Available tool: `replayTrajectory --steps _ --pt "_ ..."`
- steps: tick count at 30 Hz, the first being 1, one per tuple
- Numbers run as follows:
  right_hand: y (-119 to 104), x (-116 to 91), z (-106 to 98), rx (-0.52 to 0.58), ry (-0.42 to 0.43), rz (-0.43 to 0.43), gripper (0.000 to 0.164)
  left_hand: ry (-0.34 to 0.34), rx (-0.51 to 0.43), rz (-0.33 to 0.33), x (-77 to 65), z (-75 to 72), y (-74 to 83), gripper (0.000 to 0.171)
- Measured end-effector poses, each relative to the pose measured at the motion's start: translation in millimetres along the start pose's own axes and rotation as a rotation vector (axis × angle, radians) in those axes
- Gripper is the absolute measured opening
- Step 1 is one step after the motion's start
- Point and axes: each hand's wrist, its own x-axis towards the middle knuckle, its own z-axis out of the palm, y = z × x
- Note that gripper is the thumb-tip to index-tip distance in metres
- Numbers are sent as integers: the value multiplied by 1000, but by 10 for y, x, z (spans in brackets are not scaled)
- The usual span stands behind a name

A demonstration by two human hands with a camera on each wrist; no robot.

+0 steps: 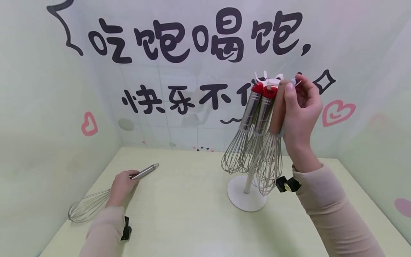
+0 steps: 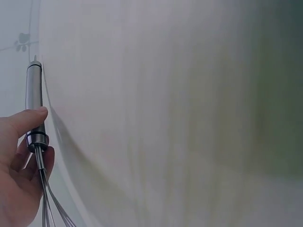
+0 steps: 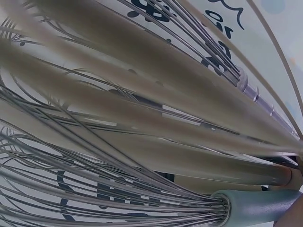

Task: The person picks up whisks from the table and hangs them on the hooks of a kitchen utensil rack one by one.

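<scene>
My left hand (image 1: 121, 185) holds a steel whisk (image 1: 147, 171) by its metal handle, low over the left side of the table. In the left wrist view the thumb lies across the whisk's handle (image 2: 34, 92), and the fingers curl underneath. On the right, my right hand (image 1: 303, 110) is raised to the top of a white whisk stand (image 1: 247, 205). Its thumb and fingers pinch the top end of a whisk with a light blue handle (image 3: 260, 205), mostly hidden behind a brown-handled whisk (image 1: 277, 110) in the head view.
Two whisks with red-topped steel handles (image 1: 250, 110) hang from the stand's white hooks (image 1: 260, 78), left of the brown one. The pale table (image 1: 186, 200) is enclosed by a printed back wall (image 1: 192, 78) and side walls.
</scene>
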Motion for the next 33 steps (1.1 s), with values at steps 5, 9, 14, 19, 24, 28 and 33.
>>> replayTrajectory --steps 5,9,14,19,24,28,33 --pt "6 -31 -20 -10 -5 6 36 1 3 -6 -12 -5 -7 35" --pt "22 -51 -27 -12 -14 3 34 -1 -19 -13 -27 -14 17 35" --pt "10 -22 -7 27 -17 12 36 16 -48 12 27 -38 83 34" --pt "-16 13 13 39 -6 41 40 20 -76 27 78 -80 181 36" --pt "-28 25 25 45 -4 64 39 52 -98 52 130 -89 283 37" --pt "-31 29 29 30 -4 61 37 93 -110 86 161 -101 394 36" --pt "-47 33 38 31 4 74 36 131 -159 107 174 -112 552 36"
